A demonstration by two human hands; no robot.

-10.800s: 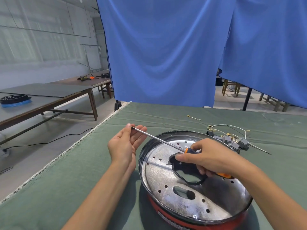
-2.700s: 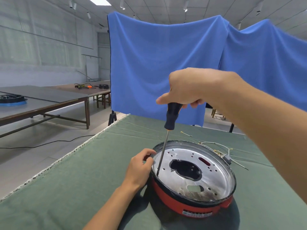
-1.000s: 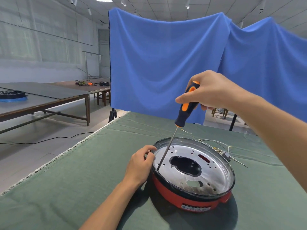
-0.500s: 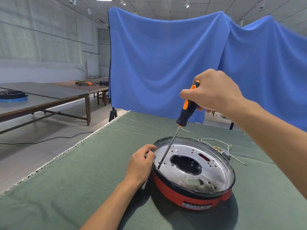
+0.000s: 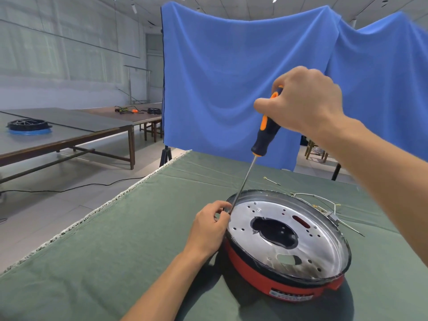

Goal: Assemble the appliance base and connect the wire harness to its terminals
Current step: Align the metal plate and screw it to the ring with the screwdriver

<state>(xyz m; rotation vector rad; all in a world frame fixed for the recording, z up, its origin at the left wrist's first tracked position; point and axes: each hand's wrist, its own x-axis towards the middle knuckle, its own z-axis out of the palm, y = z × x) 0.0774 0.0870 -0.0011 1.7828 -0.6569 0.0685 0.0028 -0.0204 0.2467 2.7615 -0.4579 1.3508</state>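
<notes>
My right hand (image 5: 305, 100) grips the black-and-orange screwdriver (image 5: 265, 130) by its handle, shaft slanting down to the left rim of the red appliance base (image 5: 287, 242) on the green desk (image 5: 115, 251). My left hand (image 5: 208, 228) curls its fingers against that rim, right at the tip. The wire harness (image 5: 324, 205) lies just behind the base.

A large bare workshop hall: at nine o'clock long wooden work tables (image 5: 69, 133) stand on a pale tiled floor (image 5: 69, 200) with a cable coil (image 5: 29, 126) on top, at twelve a blue backdrop cloth (image 5: 231, 89) hangs on a stand, and underfoot of it all a green felt-covered bench (image 5: 115, 251)
</notes>
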